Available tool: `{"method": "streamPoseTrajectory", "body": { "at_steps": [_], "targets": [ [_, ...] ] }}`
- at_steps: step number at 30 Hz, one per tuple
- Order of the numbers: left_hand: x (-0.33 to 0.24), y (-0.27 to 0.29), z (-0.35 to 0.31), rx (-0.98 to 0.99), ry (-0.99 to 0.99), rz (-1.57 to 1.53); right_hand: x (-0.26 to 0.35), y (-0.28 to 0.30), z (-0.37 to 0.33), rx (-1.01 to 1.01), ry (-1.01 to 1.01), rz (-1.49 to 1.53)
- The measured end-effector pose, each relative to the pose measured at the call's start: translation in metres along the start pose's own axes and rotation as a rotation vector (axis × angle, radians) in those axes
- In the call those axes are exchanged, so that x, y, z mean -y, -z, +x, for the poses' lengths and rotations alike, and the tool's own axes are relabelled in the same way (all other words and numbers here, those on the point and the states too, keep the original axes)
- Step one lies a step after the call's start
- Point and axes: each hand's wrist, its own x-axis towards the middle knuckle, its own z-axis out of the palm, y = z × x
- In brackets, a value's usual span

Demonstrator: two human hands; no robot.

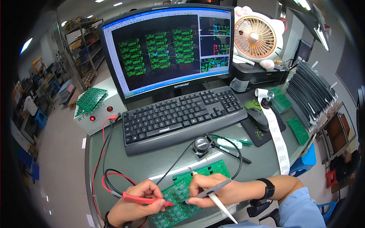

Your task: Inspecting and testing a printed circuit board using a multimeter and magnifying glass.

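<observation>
My left hand [131,209] is closed around a red test probe [140,199], its tip down on a green circuit board panel [176,192] at the table's front edge. From the right, my right hand [215,192] grips a grey test probe [219,187], its dark tip at the same panel, close to the red one. A white tapered stick [224,209] also sits in that hand, one end pointing toward me. Partly behind my right hand, another green board [215,167] lies at the panel's far side. Red and black leads run from the probes.
Beyond the boards lie a round metal-topped item [201,145], pens [232,154] and a black keyboard [182,117]. A monitor [175,89] shows a board layout. Left stands a white box [100,119] with red sockets; right are a mouse [258,118], paper strip [276,140] and more boards [298,130].
</observation>
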Motion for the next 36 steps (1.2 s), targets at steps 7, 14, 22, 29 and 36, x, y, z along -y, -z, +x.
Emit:
{"method": "streamPoseTrajectory", "body": {
  "at_steps": [7,14,22,29,36],
  "targets": [
    [0.000,-0.003,0.002,0.014,-0.045,-0.004,0.033,0.017,0.036,0.049,-0.337,0.095],
    [0.006,-0.006,0.001,-0.203,-0.005,-0.108,0.055,0.006,0.097,0.302,-0.114,-0.217],
    [0.004,0.014,0.014,-0.351,-0.380,-0.676,-0.004,0.094,0.116,0.016,0.107,-0.867],
    [0.013,0.010,0.015,-0.324,-0.489,-0.798,-0.026,0.079,0.109,0.122,0.262,-1.167],
    [0.019,-0.018,0.015,-0.332,-0.658,-0.704,0.028,-0.011,0.064,0.272,-0.043,0.346]
  ]
}}
